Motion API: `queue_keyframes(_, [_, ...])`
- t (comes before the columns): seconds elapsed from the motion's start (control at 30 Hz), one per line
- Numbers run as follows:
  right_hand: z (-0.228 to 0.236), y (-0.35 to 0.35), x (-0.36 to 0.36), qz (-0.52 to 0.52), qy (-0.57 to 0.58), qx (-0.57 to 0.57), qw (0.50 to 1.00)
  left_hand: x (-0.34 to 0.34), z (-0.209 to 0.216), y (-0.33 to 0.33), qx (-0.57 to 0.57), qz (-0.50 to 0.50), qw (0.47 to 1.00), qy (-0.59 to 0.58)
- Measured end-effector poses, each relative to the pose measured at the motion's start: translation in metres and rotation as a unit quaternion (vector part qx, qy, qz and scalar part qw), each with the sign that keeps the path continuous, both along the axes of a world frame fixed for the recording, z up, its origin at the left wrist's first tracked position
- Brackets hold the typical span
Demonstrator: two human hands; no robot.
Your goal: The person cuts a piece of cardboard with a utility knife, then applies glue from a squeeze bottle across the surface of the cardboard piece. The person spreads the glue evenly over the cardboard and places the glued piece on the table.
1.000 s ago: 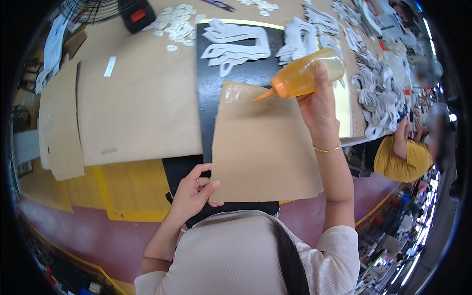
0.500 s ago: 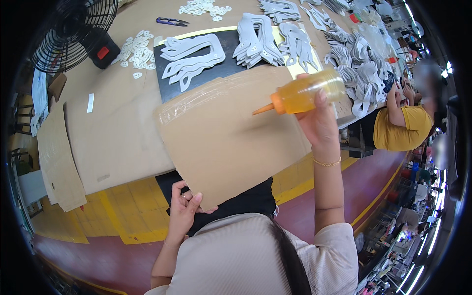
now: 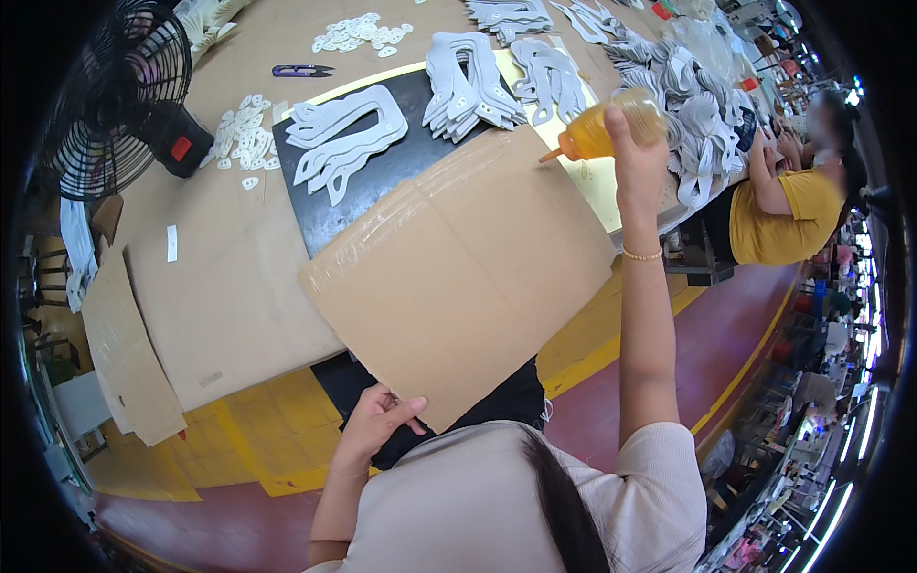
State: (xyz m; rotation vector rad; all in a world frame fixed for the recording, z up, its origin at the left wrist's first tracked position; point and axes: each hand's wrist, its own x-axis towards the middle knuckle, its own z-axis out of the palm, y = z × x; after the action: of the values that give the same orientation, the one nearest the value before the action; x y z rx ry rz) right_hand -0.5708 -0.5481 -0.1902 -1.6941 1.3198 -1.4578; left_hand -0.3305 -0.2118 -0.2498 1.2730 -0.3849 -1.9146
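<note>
My right hand [image 3: 638, 167] is closed around a clear squeeze bottle [image 3: 590, 134] of amber liquid. The bottle lies tilted, its orange nozzle pointing left above the far right corner of a brown cardboard sheet [image 3: 468, 277]. My left hand [image 3: 384, 420] pinches the sheet's near corner, thumb on top and the other fingers partly hidden below. The sheet overhangs the table's front edge and partly covers a black board [image 3: 325, 222]. On that board, beyond the sheet, lie stacks of grey looped cut pieces [image 3: 361, 129], with another stack [image 3: 463, 91] to their right.
A black fan [image 3: 119, 105] stands at the left. Small white pieces [image 3: 250, 138] and purple thread snips [image 3: 303, 71] lie behind the board. Heaped grey pieces [image 3: 693, 124] fill the right side of the table, near a person in a yellow top [image 3: 788, 220].
My right hand has carried the bottle farther away, toward the sheet's far right corner. The cardboard has turned counterclockwise, with my left hand still on its near corner. The view has shifted slightly.
</note>
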Motion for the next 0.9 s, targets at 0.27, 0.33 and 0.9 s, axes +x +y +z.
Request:
queue_keyframes(0.27, [0.001,-0.004,0.021,-0.038,0.061,-0.032,0.997,-0.002,0.003,-0.004,0.011,-0.047,0.999,0.019])
queue_keyframes(0.33, [0.0,0.003,0.027,-0.012,0.06,-0.014,0.998,-0.005,0.0,-0.003,-0.017,-0.034,0.999,-0.011])
queue_keyframes(0.9, [-0.006,0.011,0.045,0.028,0.052,-0.018,0.998,-0.008,0.009,-0.013,0.003,-0.04,0.999,0.017])
